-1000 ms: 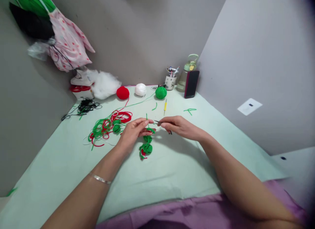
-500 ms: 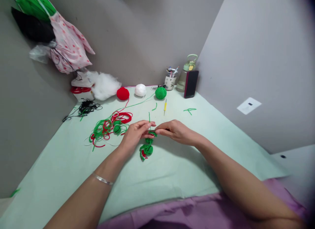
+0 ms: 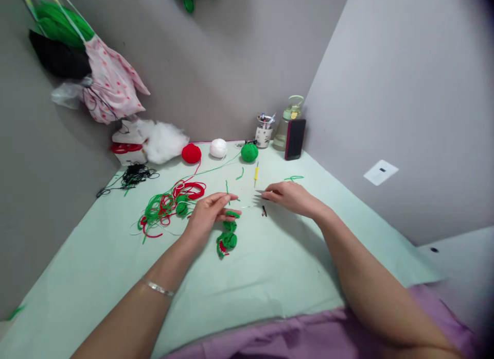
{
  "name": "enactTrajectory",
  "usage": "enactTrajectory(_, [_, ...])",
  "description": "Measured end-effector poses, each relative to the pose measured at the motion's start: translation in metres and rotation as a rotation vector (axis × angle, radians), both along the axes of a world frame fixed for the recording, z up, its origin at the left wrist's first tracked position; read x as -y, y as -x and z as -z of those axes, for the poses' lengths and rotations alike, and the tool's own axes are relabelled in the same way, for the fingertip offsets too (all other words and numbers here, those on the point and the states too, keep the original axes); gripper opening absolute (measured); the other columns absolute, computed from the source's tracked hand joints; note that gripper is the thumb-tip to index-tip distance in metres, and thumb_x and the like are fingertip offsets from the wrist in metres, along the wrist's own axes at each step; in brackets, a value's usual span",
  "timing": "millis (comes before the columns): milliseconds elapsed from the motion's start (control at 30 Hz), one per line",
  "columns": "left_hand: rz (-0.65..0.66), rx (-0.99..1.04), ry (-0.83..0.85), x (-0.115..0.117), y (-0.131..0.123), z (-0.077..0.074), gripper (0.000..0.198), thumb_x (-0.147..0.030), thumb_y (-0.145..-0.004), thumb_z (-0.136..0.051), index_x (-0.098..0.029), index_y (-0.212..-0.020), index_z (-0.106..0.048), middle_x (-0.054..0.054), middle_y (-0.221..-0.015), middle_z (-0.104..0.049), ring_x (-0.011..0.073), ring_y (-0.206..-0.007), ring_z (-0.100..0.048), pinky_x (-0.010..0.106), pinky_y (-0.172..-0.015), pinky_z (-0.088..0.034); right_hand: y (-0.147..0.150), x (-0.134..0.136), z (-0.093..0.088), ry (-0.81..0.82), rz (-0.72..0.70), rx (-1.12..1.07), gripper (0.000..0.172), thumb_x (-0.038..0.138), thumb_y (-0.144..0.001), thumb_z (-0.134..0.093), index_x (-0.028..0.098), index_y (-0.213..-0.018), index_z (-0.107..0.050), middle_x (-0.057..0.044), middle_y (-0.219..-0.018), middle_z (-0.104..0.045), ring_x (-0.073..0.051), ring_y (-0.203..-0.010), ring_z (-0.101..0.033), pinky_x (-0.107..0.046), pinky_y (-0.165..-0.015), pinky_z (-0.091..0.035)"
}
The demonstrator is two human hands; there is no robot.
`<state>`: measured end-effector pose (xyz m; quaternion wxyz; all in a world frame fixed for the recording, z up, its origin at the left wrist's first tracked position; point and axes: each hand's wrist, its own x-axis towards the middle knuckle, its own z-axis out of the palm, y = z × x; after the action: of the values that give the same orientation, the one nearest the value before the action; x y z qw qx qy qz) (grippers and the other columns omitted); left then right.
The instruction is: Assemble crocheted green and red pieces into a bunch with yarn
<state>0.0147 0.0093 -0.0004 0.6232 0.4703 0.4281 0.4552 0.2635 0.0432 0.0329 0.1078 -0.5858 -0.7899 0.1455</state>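
My left hand (image 3: 210, 213) is closed, pinching a green yarn tail (image 3: 227, 188) that stands up from its fingertips. Below those fingers hangs a crocheted green piece (image 3: 230, 240) with red and white trim, its lower part resting on the table. To the right, my right hand (image 3: 287, 197) is closed around a small pair of pointed snips (image 3: 260, 192), blades toward the left hand. Its grip hides most of them. Between the hands lie a thin needle (image 3: 249, 207) and a small dark item (image 3: 264, 211) that I cannot identify.
Tangled red and green yarn (image 3: 165, 204) lies left, with black yarn (image 3: 135, 176) behind. Red (image 3: 191, 153), white (image 3: 218, 148) and green yarn balls (image 3: 249, 152) line the back. A yellow-handled crochet hook (image 3: 256, 174), pen cup (image 3: 264, 134), bottle (image 3: 283, 127) and phone (image 3: 295, 139) stand or lie beyond.
My right hand has moved right, away from the left fingers, and the snips' blades now show. The needle and small dark item have come into sight. The view has tilted up slightly.
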Motion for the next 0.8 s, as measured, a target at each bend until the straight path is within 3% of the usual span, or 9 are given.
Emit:
enactTrajectory(100, [0.088, -0.029, 0.019, 0.002, 0.0, 0.001, 0.035, -0.046, -0.079, -0.071, -0.014, -0.093, -0.072, 0.013, -0.111, -0.072, 0.0181, -0.073, -0.073, 0.024, -0.059, -0.055, 0.01, 0.005, 0.005, -0.2, -0.032, -0.164, 0.033, 0.031, -0.094, -0.05, 0.023, -0.123, -0.063, -0.011, -0.123, -0.064, -0.02, -0.091, -0.065, -0.032, -0.078, -0.049])
enactTrajectory(200, [0.194, -0.061, 0.013, 0.004, -0.001, 0.003, 0.036, -0.047, -0.079, -0.071, -0.014, -0.093, -0.074, 0.013, -0.109, -0.073, 0.017, -0.071, -0.072, 0.023, -0.057, -0.052, 0.033, 0.019, 0.008, -0.119, -0.322, -0.455, 0.046, 0.021, -0.097, -0.04, 0.027, -0.142, -0.046, -0.009, -0.131, -0.06, -0.015, -0.092, -0.066, -0.03, -0.081, -0.052])
enactTrajectory(300, [0.242, -0.083, 0.009, 0.004, -0.001, 0.005, 0.037, -0.048, -0.079, -0.07, -0.014, -0.092, -0.075, 0.014, -0.109, -0.073, 0.0169, -0.071, -0.071, 0.024, -0.059, -0.051, 0.047, 0.026, 0.011, -0.079, -0.457, -0.438, 0.032, 0.021, -0.098, -0.042, 0.022, -0.121, -0.064, -0.006, -0.101, -0.071, -0.016, -0.089, -0.067, -0.031, -0.083, -0.052])
enactTrajectory(367, [0.243, -0.078, 0.011, 0.003, -0.001, 0.006, 0.038, -0.049, -0.079, -0.07, -0.014, -0.092, -0.075, 0.015, -0.11, -0.073, 0.0181, -0.075, -0.071, 0.025, -0.062, -0.052, 0.043, 0.022, 0.013, -0.114, -0.387, -0.443, 0.024, 0.024, -0.095, -0.049, 0.021, -0.105, -0.07, -0.005, -0.093, -0.073, -0.017, -0.085, -0.068, -0.03, -0.08, -0.053])
enactTrajectory(433, [0.229, -0.062, 0.004, 0.003, -0.001, 0.006, 0.038, -0.049, -0.079, -0.071, -0.014, -0.094, -0.075, 0.015, -0.111, -0.072, 0.02, -0.082, -0.071, 0.026, -0.065, -0.054, 0.031, 0.012, 0.014, -0.172, -0.251, -0.447, 0.021, 0.023, -0.093, -0.052, 0.02, -0.103, -0.071, -0.006, -0.098, -0.074, -0.018, -0.085, -0.069, -0.03, -0.08, -0.053])
enactTrajectory(500, [0.191, -0.076, -0.019, 0.002, -0.001, 0.004, 0.037, -0.048, -0.078, -0.071, -0.016, -0.096, -0.075, 0.014, -0.11, -0.072, 0.0211, -0.085, -0.07, 0.027, -0.065, -0.054, 0.014, 0.0, 0.015, -0.313, -0.055, -0.334, 0.026, 0.018, -0.092, -0.049, 0.02, -0.108, -0.07, -0.008, -0.109, -0.072, -0.021, -0.095, -0.068, -0.034, -0.088, -0.052])
enactTrajectory(600, [0.1, -0.232, -0.088, -0.001, 0.005, -0.002, 0.035, -0.046, -0.078, -0.07, -0.02, -0.101, -0.075, 0.009, -0.093, -0.073, 0.0184, -0.074, -0.067, 0.027, -0.06, -0.052, -0.002, -0.011, 0.016, -0.494, 0.193, -0.064, 0.043, 0.011, -0.089, -0.048, 0.016, -0.13, -0.059, -0.018, -0.138, -0.056, -0.029, -0.115, -0.06, -0.042, -0.093, -0.047])
enactTrajectory(667, [0.011, -0.37, -0.183, -0.005, 0.015, -0.008, 0.034, -0.043, -0.076, -0.071, -0.022, -0.102, -0.076, 0.006, -0.083, -0.072, 0.017, -0.065, -0.062, 0.027, -0.056, -0.049, 0.0, -0.01, 0.018, -0.458, 0.162, 0.07, 0.037, 0.014, -0.091, -0.049, 0.017, -0.126, -0.061, -0.017, -0.134, -0.058, -0.028, -0.11, -0.062, -0.039, -0.089, -0.047])
enactTrajectory(800, [-0.183, -0.536, -0.44, -0.017, 0.049, -0.018, 0.019, -0.039, -0.079, -0.067, -0.023, -0.085, -0.076, 0.005, -0.098, -0.072, 0.0204, -0.083, -0.063, 0.031, -0.072, -0.05, 0.029, 0.003, 0.024, -0.255, -0.165, 0.346, 0.028, 0.018, -0.099, -0.042, 0.019, -0.101, -0.07, -0.009, -0.103, -0.069, -0.021, -0.091, -0.064, -0.03, -0.073, -0.043])
